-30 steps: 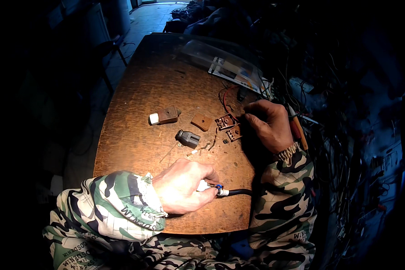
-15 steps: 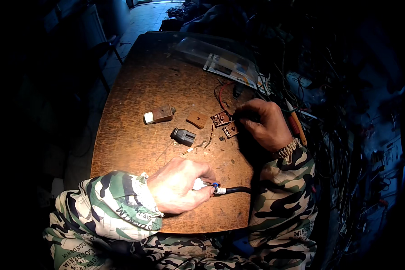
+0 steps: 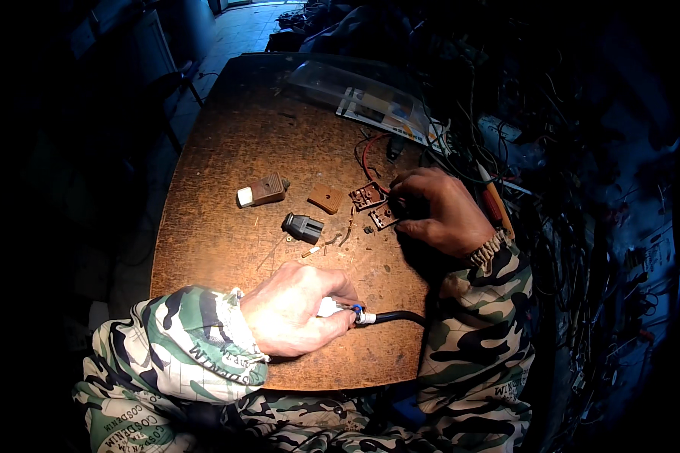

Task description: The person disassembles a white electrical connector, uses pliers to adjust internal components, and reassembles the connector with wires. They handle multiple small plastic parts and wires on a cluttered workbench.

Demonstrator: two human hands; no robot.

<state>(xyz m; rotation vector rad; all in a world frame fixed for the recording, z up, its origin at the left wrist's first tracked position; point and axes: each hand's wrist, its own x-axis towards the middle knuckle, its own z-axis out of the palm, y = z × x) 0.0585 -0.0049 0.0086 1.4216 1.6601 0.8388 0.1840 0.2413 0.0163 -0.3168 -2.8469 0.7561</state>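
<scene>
Near the front of the wooden table, my left hand pinches a small white plastic piece at the wired end of a black cable. Blue insulation shows just past its fingertips. My right hand rests at the right side, its thumb and curled fingers apart. It is beside two brown terminal halves with metal contacts, an upper one and a lower one. Shadow darkens the gap between thumb and fingers. A flat brown cover lies left of those halves.
A black connector housing and a brown plug with a white end lie on the table. Wire scraps are scattered nearby. Beyond are red wire and a clear plastic cover. An orange-handled tool lies right.
My right thumb has lowered toward the lower terminal half, widening the gap from its fingers. The left hand keeps its hold. The whole view has shifted slightly.
</scene>
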